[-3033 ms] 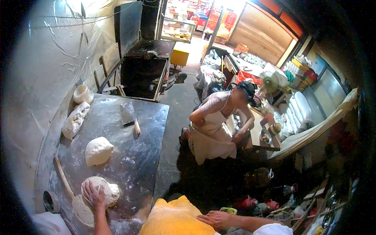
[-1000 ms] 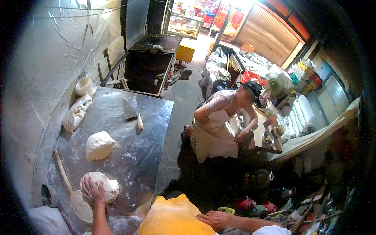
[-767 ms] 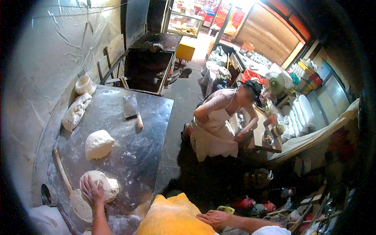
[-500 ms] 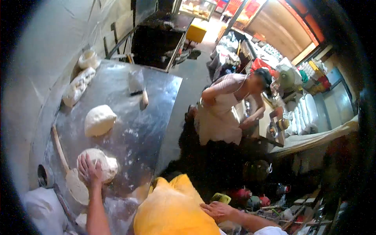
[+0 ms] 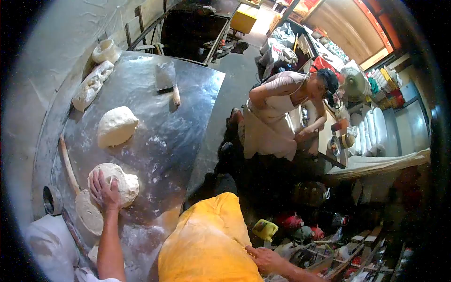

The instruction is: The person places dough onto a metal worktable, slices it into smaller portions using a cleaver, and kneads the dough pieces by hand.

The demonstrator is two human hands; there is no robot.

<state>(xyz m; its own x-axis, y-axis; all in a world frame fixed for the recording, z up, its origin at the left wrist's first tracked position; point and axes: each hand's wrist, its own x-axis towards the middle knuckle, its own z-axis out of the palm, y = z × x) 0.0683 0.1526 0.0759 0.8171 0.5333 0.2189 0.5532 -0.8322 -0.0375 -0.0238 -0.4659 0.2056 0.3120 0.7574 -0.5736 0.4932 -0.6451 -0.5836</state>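
Note:
My left hand (image 5: 105, 189) lies on a pale lump of dough (image 5: 126, 181) on the metal worktop, fingers spread over its top. Left of it is a flatter pale round piece (image 5: 88, 212), with a long wooden stick (image 5: 68, 164) leading away from its upper end. Farther up the worktop sits a second large lump of dough (image 5: 116, 126). My right hand (image 5: 267, 259) is at the right side of the yellow apron (image 5: 206, 239) on my body, fingertips touching the cloth and fingers mostly outstretched.
A broad-bladed scraper (image 5: 166, 77) with a wooden handle lies on the flour-dusted metal worktop (image 5: 188, 122). A bag (image 5: 94, 84) and a round container (image 5: 106, 50) stand along the wall. Across the aisle a co-worker (image 5: 277, 113) bends over another table. A yellow-green jug (image 5: 265, 230) is on the right.
The view has shifted, so the worktop sits higher in the picture. My left hand stays on the dough; my right hand has moved slightly lower along the apron's side.

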